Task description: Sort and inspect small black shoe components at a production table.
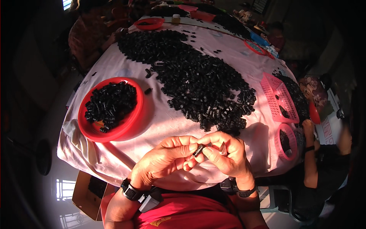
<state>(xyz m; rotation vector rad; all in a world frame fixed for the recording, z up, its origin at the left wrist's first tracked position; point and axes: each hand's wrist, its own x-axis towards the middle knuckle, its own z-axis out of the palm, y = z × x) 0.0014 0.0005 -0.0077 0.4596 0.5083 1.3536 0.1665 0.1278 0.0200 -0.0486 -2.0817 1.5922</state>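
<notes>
At the near edge of the table my left hand [166, 157] pinches a small black cylindrical part [198, 150] between thumb and fingertips. My right hand [230, 154] is closed beside it, its thumb tip close to the part's right side. Between the right hand's fingers sits a thin, pointed, blade-like piece [223, 148]; its exact kind is hard to make out. Just beyond both hands lies a large pile of similar black parts [202, 84], spread far up the table. To the left, a red round basin [140, 110] holds many more of them.
A pink cloth [156, 126] covers the table. On the right stand a pink perforated basket [268, 82] and a pink round tub [278, 143], near another person's arm [310, 168]. Another person sits at the far left. A cardboard box [82, 191] is on the floor, lower left.
</notes>
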